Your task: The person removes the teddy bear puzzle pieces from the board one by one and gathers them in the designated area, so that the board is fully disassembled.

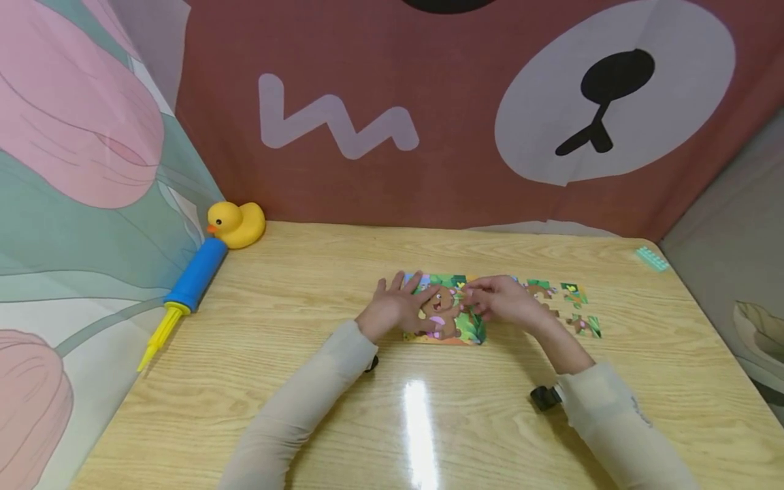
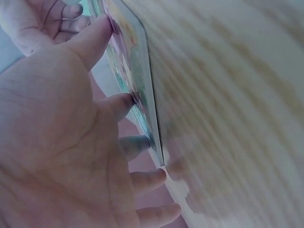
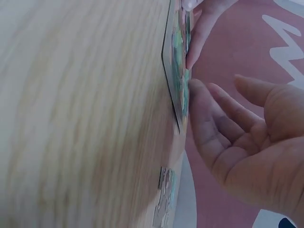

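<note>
Left hand (image 1: 398,307) spread wide, fingers fanned over the bear puzzle (image 1: 471,333) from nine o'clock! Right hand (image 1: 499,299) over at three, narrower, fingers bent, tips right at the puzzle; whether they pinch anything, I can't tell. And that puzzle lies flat around the middle of the table (image 1: 343,449), a brown bear on green.

Now the left wrist view gives what the head view can't: the palm side, thumb and nearer fingertips on the picture, two more fingers showing beyond the corner, and the pale edge of the backing board (image 2: 153,114), with the picture layer on top of it. Over to the right wrist view: low in frame, near six o'clock, loose pieces (image 3: 165,194) lie flat, clear of the board. From the head, they're scattered out at three o'clock.

Further out, a yellow duck (image 1: 245,226) at ten, just beside the blue pump (image 1: 197,275), whose yellow nozzle (image 1: 160,333) aims at seven. Toward two, near the far corner, sits a turquoise brick (image 1: 652,258)!
</note>
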Tool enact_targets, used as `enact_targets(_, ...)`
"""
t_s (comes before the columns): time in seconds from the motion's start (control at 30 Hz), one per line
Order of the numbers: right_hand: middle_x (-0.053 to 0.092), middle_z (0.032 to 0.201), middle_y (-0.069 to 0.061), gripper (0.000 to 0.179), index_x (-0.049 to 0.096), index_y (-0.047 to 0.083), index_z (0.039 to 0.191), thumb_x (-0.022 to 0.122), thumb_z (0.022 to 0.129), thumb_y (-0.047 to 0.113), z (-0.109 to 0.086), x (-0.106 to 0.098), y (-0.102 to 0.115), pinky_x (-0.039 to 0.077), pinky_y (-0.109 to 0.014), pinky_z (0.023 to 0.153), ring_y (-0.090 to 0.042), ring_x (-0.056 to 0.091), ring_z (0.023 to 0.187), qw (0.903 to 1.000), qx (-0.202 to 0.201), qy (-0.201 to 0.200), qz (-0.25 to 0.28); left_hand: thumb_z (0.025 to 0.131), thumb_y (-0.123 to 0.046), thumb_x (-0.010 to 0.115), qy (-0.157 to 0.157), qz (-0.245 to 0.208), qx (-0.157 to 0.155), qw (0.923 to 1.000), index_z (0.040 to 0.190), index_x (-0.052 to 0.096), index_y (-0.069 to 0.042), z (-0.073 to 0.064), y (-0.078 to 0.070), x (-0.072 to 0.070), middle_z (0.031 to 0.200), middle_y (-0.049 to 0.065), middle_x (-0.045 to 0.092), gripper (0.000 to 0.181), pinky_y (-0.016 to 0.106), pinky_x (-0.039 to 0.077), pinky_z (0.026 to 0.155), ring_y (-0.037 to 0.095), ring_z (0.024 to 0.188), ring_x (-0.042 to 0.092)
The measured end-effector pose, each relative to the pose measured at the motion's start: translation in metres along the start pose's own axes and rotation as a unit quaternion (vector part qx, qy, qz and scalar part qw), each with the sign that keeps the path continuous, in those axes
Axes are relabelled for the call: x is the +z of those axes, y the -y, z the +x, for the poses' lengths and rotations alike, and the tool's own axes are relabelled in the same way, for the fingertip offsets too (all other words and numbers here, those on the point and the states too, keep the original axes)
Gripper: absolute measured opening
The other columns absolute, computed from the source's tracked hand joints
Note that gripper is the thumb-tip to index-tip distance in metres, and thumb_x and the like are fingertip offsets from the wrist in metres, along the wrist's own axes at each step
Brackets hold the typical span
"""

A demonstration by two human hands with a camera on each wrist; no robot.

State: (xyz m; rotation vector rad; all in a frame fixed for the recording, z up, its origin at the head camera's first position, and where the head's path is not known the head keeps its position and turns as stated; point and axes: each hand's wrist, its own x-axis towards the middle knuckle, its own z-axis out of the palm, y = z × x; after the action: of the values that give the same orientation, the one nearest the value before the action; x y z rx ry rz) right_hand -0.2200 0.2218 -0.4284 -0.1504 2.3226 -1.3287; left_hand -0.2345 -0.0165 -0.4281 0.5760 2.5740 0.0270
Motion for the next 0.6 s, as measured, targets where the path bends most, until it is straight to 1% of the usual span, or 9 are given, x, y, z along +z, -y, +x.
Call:
enact_targets(0.17, 0.070, 0.121, -0.020, 0.044, 0.055, -0.003, 0.142, 0.049, 0.108, 0.026, -0.0019, 0.0003, 0.0006, 0.060, -0.033, 0.078, -0.022, 0.069, 0.096, 0.9998, 0.005, 0.021, -0.003, 0.094, -0.077, 0.041, -0.001, -0.001, 0.000, 1.0000, 0.161, 0.006, -0.046, -0.0011, -0.0009, -0.0019, 0.173, -0.003, -0.007, 0.083, 0.060, 0.005, 0.127, 0.031, 0.160, -0.004)
enact_targets(0.27, 0.070, 0.122, -0.020, 0.044, 0.056, -0.003, 0.140, 0.050, 0.108, 0.026, -0.0029, 0.0008, -0.0001, 0.060, -0.033, 0.080, -0.022, 0.068, 0.099, 0.9998, 0.002, 0.018, 0.004, 0.094, -0.076, 0.042, -0.001, -0.007, 0.003, 1.0000, 0.162, 0.006, -0.046, -0.0021, -0.0009, -0.0020, 0.173, -0.003, -0.008, 0.082, 0.060, 0.005, 0.127, 0.032, 0.160, -0.004)
enact_targets(0.47, 0.068, 0.128, -0.021, 0.043, 0.057, -0.002, 0.140, 0.052, 0.107, 0.025, -0.0038, 0.0004, -0.0046, 0.060, -0.037, 0.089, -0.024, 0.068, 0.108, 0.9999, -0.005, 0.010, 0.012, 0.094, -0.076, 0.042, 0.001, -0.020, 0.008, 0.9998, 0.162, 0.006, -0.045, -0.0030, -0.0001, -0.0008, 0.172, -0.003, -0.009, 0.082, 0.060, 0.005, 0.127, 0.030, 0.160, -0.005)
enact_targets(0.6, 0.064, 0.127, -0.021, 0.038, 0.059, 0.000, 0.139, 0.057, 0.104, 0.016, -0.0044, 0.0018, -0.0076, 0.060, -0.036, 0.086, -0.023, 0.067, 0.106, 0.9997, -0.006, 0.009, 0.022, 0.094, -0.077, 0.042, -0.001, -0.024, 0.006, 0.9997, 0.161, 0.007, -0.045, -0.0027, 0.0006, -0.0003, 0.172, -0.003, -0.009, 0.083, 0.060, 0.005, 0.127, 0.028, 0.160, -0.006)
